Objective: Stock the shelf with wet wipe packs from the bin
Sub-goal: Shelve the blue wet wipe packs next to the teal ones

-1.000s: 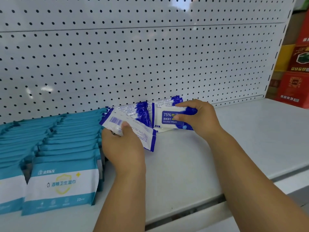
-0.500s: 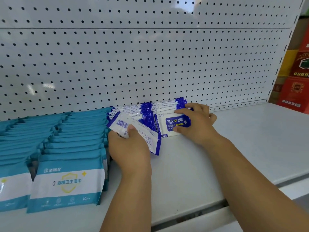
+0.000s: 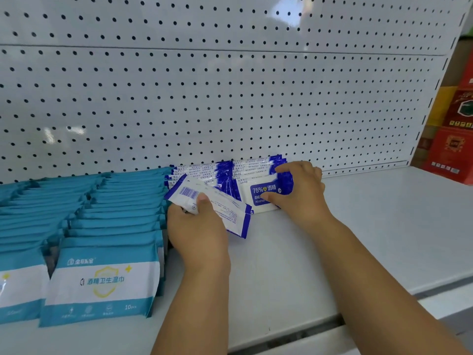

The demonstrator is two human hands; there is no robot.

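The blue-and-white plastic wet wipe pack printed "75%" [image 3: 266, 194] stands on its lower edge on the white metal shelf [image 3: 371, 226], printed face toward the camera. It is the front unit of a short row of matching blue-and-white packs [image 3: 253, 166] that runs back to the white perforated back panel [image 3: 230, 98]. The right hand [image 3: 299, 193] holds this front pack, with the thumb on the printed face and the fingers curled over the upper right edge. Right grip: grasping the "75%" pack.

A second blue-and-white pack, barcode side up [image 3: 215, 208], is held tilted just to the left of the first, in front of a neighbouring row of the same blue-and-white stock [image 3: 202, 172]. The left hand [image 3: 197, 231] pinches it, with the thumb pressed on top next to the barcode (the fingers underneath are hidden by the pack). Left grip: grasping the barcode-side pack. Whether the pack's lower right corner touches the shelf cannot be determined.

Left of the left hand, rows of teal-and-white wipe packs [image 3: 107, 278] stand upright and run from the shelf front back to the panel. The nearest row lies just beside the left wrist. Red printed cartons [image 3: 453, 155] stand beyond the right end of the shelf.
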